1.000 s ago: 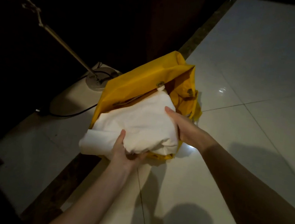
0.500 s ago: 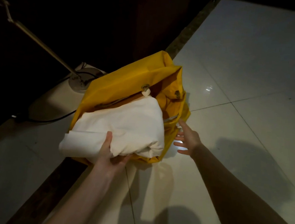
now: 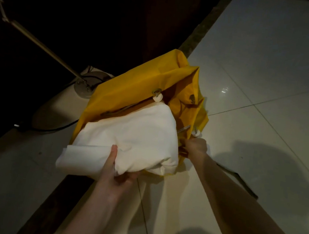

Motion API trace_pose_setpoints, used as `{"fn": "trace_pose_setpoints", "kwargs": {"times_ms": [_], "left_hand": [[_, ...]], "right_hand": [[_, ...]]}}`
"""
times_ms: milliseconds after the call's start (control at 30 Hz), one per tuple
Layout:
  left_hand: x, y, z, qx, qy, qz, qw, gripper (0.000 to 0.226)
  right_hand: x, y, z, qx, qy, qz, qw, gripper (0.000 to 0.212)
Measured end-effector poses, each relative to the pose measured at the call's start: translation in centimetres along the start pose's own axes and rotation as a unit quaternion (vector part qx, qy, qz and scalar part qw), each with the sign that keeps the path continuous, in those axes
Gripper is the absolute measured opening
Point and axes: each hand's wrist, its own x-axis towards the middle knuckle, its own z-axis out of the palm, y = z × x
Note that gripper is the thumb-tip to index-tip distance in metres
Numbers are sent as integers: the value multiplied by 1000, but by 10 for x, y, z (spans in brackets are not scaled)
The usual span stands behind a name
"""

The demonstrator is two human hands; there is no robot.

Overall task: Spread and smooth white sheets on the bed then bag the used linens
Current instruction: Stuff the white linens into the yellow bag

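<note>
Stuffing the soft white bundle of used linen (image 3: 128,139) into the yellow fabric bag (image 3: 133,93).

My left grip (image 3: 116,172) clutches the bundle's edge at 6 o'clock; my right grip (image 3: 196,146) pinches the bag's rim at 3 o'clock. Bundle sits half inside; it looks floppy, light, best pushed from its thick fold.
</note>
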Motion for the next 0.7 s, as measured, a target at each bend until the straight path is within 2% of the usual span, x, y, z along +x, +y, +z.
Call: {"fn": "trace_pose_setpoints", "kwargs": {"times_ms": [67,133,233,367,433,700], "left_hand": [[4,-1,4,-15,0,-8,1000,24],[11,-3,12,-49,-4,-26,998,35],[27,-12,29,-61,-14,-24,998,57],[51,-36,50,-98,-16,-4,995,66],[59,-50,51,-69,-10,-6,998,62],[89,-70,26,35,4,8,999,72]], "right_hand": [[-2,7,-7,-52,-2,-17,999,29],[-11,11,-12,-74,-14,-34,997,10],[-30,17,-25,-40,-40,-17,998,15],[-68,37,-56,13,-74,-40,996,8],[-84,51,-72,29,-72,-33,996,10],[-115,59,-98,95,-98,2,991,24]]}}
